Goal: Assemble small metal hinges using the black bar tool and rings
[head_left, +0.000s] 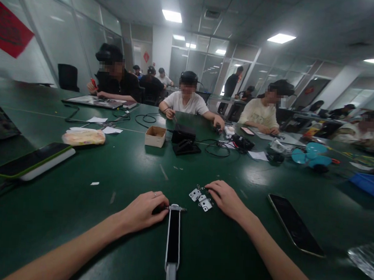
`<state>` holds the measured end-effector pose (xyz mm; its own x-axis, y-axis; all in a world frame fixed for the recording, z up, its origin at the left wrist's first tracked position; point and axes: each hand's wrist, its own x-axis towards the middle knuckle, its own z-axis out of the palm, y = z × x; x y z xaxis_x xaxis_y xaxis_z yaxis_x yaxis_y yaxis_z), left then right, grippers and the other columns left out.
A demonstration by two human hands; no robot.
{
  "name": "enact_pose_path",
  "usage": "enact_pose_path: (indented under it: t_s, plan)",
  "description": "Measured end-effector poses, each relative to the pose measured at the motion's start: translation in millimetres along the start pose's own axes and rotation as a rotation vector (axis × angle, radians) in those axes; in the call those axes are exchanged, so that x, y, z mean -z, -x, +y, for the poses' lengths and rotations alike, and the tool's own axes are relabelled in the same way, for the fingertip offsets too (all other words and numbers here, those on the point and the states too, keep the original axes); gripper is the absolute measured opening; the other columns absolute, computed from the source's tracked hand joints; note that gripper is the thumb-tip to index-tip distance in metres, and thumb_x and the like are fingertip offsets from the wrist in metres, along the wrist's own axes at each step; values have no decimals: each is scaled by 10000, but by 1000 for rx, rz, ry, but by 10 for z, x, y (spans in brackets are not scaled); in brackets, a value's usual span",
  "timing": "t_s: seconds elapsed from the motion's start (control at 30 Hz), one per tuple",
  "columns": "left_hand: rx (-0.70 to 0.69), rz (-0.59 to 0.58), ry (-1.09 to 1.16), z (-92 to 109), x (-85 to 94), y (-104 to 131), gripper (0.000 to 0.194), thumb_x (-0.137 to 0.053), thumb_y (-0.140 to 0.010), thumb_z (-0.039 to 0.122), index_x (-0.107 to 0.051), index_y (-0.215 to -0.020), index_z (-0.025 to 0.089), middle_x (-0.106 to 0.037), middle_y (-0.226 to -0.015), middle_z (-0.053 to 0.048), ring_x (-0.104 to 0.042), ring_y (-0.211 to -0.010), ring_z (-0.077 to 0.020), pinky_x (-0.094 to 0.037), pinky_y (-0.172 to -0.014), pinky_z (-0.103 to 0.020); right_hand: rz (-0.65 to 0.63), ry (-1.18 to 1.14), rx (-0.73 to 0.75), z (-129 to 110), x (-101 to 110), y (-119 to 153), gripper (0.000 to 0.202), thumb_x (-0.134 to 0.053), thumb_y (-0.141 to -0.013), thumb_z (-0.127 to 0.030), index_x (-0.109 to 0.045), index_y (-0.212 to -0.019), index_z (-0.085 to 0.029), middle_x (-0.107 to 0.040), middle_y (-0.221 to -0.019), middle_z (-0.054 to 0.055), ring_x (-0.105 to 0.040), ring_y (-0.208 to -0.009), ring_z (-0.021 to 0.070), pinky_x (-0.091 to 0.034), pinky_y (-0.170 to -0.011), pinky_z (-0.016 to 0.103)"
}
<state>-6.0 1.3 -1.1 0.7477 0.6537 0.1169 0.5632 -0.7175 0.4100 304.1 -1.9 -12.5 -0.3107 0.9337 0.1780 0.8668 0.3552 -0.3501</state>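
A metal rod (177, 208) is pinched by the left hand (148, 210) across the end of a black strip (173, 237) on the table (121, 257), while the right hand (227, 199), its grip unclear, is curled beside metal plates (196, 195)

And on the desk (225, 250), front and centre, the bar (174, 239), left hand (145, 209) at its far end! Beyond it, slightly right, the plates (206, 203), right hand (225, 196) just to their right. Phone (295, 225) farther right. Behind, a box (155, 137); packet (84, 137) to its left, fan (310, 155) well over right!
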Motion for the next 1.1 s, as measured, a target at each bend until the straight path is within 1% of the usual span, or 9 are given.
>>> enact_pose_path:
  t_s: [0.1,0.23,0.47,0.6,0.77,0.83,0.93,1.03,1.1]
  plan:
    - [-9,10,11,-3,5,3,146,-495,-875,241,-590,-961,170,-603,-870,-33,-569,-763,-164,-428,-665,-255,-35,5,-19,-2,16,-25,288,-403,-933,-230,-631,-1106,-192,-614,-1100,87,-545,-1023,197,-442,-903,347]
    - [3,-4,23,17,27,-2,153,-484,-872,237,-594,-952,165,-601,-855,-32,-569,-751,-161,-422,-644,-248,-77,20,-44,-48,32,-81,296,-411,-936,-264,-621,-1134,-201,-607,-1104,82,-545,-1022,197,-438,-892,335]
    - [22,-5,39,19,31,-7,162,-481,-864,252,-597,-944,171,-603,-861,-30,-564,-757,-155,-427,-646,-240,-116,58,-101,-162,70,-130,284,-411,-939,-285,-647,-1059,-185,-610,-1061,86,-558,-978,188,-432,-859,305]
    - [37,-19,37,19,41,-2,184,-482,-869,270,-605,-959,167,-604,-877,-36,-568,-763,-160,-433,-656,-248,-112,71,-144,-196,61,-194,235,-474,-908,-303,-662,-968,-173,-621,-993,82,-577,-911,184,-438,-806,292]
    - [41,-27,36,40,54,9,170,-517,-852,239,-608,-976,168,-606,-890,-36,-579,-786,-168,-442,-681,-256,-116,53,-219,-206,11,-324,176,-507,-843,-210,-667,-815,-143,-650,-832,69,-601,-757,166,-428,-666,260]
    - [32,-24,31,39,51,10,164,-531,-842,227,-606,-974,165,-604,-887,-35,-580,-788,-168,-443,-687,-254,-113,35,-242,-197,-8,-349,173,-512,-826,-203,-663,-780,-132,-652,-771,65,-601,-712,163,-418,-627,255]
    - [26,-15,30,28,45,12,169,-551,-833,223,-604,-983,165,-600,-888,-32,-579,-789,-164,-443,-684,-246,-102,11,-232,-184,-17,-337,169,-514,-826,-209,-664,-828,-131,-651,-809,66,-598,-738,161,-418,-637,249]
    - [25,-12,34,23,46,12,181,-561,-830,223,-605,-994,160,-596,-892,-34,-579,-788,-162,-445,-683,-243,-112,-4,-178,-191,-2,-303,196,-507,-851,-218,-665,-951,-161,-640,-907,56,-588,-810,156,-427,-696,248]
    - [17,-22,43,28,55,10,185,-566,-830,226,-611,-996,157,-594,-894,-37,-580,-789,-162,-448,-691,-245,-127,-6,-152,-206,13,-294,210,-502,-872,-243,-670,-976,-170,-632,-942,61,-584,-836,159,-431,-730,261]
